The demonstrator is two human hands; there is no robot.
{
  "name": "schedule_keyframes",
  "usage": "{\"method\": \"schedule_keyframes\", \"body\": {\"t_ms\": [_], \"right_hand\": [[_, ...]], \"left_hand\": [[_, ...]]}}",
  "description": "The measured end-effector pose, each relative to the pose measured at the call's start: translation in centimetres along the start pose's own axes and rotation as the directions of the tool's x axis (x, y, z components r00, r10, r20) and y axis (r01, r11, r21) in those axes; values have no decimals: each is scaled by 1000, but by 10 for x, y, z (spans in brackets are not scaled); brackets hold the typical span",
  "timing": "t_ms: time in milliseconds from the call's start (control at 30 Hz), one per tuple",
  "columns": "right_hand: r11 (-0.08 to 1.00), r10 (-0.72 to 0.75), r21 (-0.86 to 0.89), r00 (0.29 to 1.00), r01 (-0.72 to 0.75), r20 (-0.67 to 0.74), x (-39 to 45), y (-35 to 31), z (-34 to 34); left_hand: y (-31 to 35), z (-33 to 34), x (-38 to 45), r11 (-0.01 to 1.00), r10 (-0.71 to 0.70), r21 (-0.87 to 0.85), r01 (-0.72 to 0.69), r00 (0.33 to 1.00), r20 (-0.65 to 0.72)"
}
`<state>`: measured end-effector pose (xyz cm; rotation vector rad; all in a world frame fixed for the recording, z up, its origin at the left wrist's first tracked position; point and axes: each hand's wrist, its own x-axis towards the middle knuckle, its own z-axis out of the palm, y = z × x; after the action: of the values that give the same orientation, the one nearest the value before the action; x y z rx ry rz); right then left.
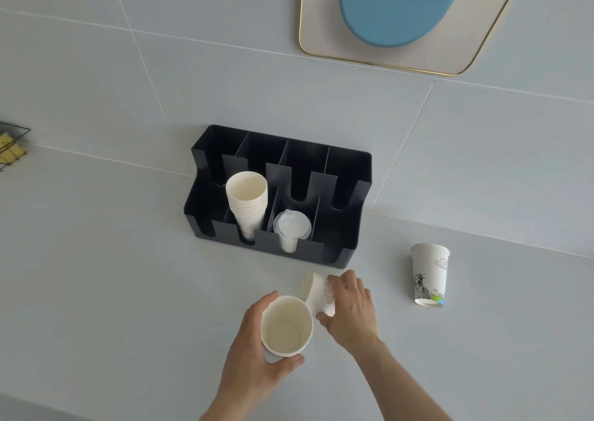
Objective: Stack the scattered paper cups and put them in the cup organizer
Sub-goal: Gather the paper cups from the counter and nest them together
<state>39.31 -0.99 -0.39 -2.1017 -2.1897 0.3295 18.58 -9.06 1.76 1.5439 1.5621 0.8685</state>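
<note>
My left hand (254, 340) grips a white paper cup (286, 326) upright, its mouth facing me. Just right of it, my right hand (352, 306) holds a second paper cup (318, 295) tilted on its side, close to the first cup's rim. A third printed cup (429, 274) stands upside down on the counter at the right. The black cup organizer (347, 170) stands against the wall, with a stack of several paper cups (247, 202) in one slot and a stack of clear lids on small cups (292, 229) in the slot beside it.
A gold-framed mirror (475, 57) hangs on the tiled wall above right. A wire basket with a yellow sponge (11, 147) hangs at the far left. The grey counter (112, 276) extends left and front.
</note>
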Motion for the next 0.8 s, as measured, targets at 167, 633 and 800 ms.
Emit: {"method": "schedule_keyframes", "body": {"t_ms": [167, 633, 800], "right_hand": [[775, 181, 631, 970, -41, -160, -23, -8, -56], [732, -147, 667, 988, 141, -49, -79, -35, -54], [778, -125, 621, 992, 96, 4, -80, -33, -40]], "left_hand": [[0, 1, 1, 1000, 0, -9, 0, 1000, 1], [0, 16, 12, 1000, -7, -23, 6, 1000, -29], [-2, 14, 12, 1000, 2, -12, -2, 1000, -4]]}}
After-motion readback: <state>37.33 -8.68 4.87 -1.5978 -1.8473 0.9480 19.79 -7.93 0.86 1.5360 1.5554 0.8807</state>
